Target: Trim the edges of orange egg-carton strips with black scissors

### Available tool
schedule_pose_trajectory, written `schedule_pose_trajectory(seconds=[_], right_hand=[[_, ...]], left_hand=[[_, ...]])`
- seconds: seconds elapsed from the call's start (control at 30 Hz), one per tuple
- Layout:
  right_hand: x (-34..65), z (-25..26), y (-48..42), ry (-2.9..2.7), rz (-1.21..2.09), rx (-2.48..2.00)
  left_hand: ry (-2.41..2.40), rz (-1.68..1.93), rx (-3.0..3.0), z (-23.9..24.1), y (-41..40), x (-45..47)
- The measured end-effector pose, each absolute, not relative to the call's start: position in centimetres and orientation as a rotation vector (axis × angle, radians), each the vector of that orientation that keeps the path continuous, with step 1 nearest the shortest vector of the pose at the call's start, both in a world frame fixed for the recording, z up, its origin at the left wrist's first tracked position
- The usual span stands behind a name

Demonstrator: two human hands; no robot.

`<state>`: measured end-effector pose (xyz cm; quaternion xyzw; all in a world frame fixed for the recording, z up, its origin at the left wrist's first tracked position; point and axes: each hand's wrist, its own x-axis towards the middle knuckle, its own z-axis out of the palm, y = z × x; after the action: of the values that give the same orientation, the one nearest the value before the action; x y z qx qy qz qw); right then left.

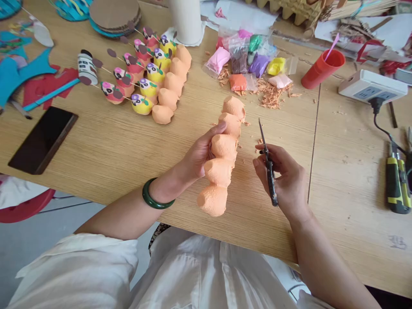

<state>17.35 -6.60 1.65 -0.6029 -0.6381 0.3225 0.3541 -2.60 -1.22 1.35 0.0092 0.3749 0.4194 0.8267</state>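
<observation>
My left hand is closed around the side of an orange-painted strip of egg-carton cups, held slantwise above the table with its rounded cups up. Several cups run in one row, and the strip's right edge looks ragged. To the right, my right hand grips scissors by their dark handles. The blades point away from me, look closed together and stand apart from the strip. Beyond my left hand, decorated rows of painted egg-carton cups rest beside a plain orange row.
Orange shavings lie by bagged coloured clay. A red cup, a white power strip and a yellow-black tool are on the right. A phone, a small bottle and blue cutouts lie left.
</observation>
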Motion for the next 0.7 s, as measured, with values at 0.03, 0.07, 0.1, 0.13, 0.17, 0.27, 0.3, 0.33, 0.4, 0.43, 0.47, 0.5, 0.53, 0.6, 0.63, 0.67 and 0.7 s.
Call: schedule_pose_trajectory(seconds=[0.03, 0.07, 0.1, 0.13, 0.17, 0.27, 0.3, 0.33, 0.4, 0.43, 0.47, 0.5, 0.53, 0.6, 0.63, 0.67, 0.7], right_hand=[[17.4, 1.4, -6.6, -1.717, 0.685, -1.548], [17.4, 1.1, -6.5, -1.788, 0.546, -1.531], [17.4, 0.9, -6.4, -1.854, 0.42, -1.51], [17.4, 0.6, -6.3, -1.911, 0.311, -1.49], [17.3, 0.3, -6.2, -1.954, 0.225, -1.471], [16.9, -0.4, -6.1, -1.998, 0.114, -1.413], [16.7, -0.6, -6.1, -1.997, 0.106, -1.4], [16.5, -0.7, -6.1, -1.995, 0.102, -1.393], [16.3, -1.0, -6.2, -1.989, 0.091, -1.399], [16.2, -1.2, -6.3, -1.987, 0.076, -1.409], [16.2, -1.3, -6.3, -1.989, 0.057, -1.417], [16.2, -1.4, -6.3, -1.993, 0.038, -1.421], [16.2, -1.6, -6.4, -1.997, 0.022, -1.422], [16.3, -1.8, -6.4, -2.006, 0.023, -1.419], [16.4, -1.9, -6.4, -2.007, 0.047, -1.413], [16.4, -2.0, -6.4, -2.007, 0.086, -1.406], [16.5, -2.0, -6.4, -2.004, 0.132, -1.398]], left_hand=[[0.808, 0.865, 0.027, 1.4, -1.2, -2.7], [0.82, 0.843, 0.042, 1.4, -1.2, -2.7], [0.83, 0.828, 0.06, 1.4, -1.2, -2.8], [0.837, 0.826, 0.078, 1.2, -1.2, -2.7], [0.838, 0.83, 0.097, 1.1, -1.2, -2.6], [0.813, 0.879, 0.151, 0.7, -1.4, -2.0], [0.808, 0.897, 0.171, 0.7, -1.6, -1.8], [0.806, 0.913, 0.19, 0.7, -1.7, -1.7], [0.806, 0.931, 0.224, 0.7, -2.0, -1.4], [0.805, 0.933, 0.235, 0.7, -2.1, -1.3], [0.802, 0.931, 0.242, 0.7, -2.2, -1.3], [0.798, 0.929, 0.246, 0.6, -2.3, -1.2], [0.794, 0.927, 0.248, 0.6, -2.3, -1.2], [0.784, 0.921, 0.247, 0.5, -2.4, -1.1], [0.772, 0.918, 0.246, 0.5, -2.4, -1.1], [0.758, 0.916, 0.245, 0.4, -2.5, -1.1], [0.745, 0.913, 0.244, 0.4, -2.5, -1.1]])
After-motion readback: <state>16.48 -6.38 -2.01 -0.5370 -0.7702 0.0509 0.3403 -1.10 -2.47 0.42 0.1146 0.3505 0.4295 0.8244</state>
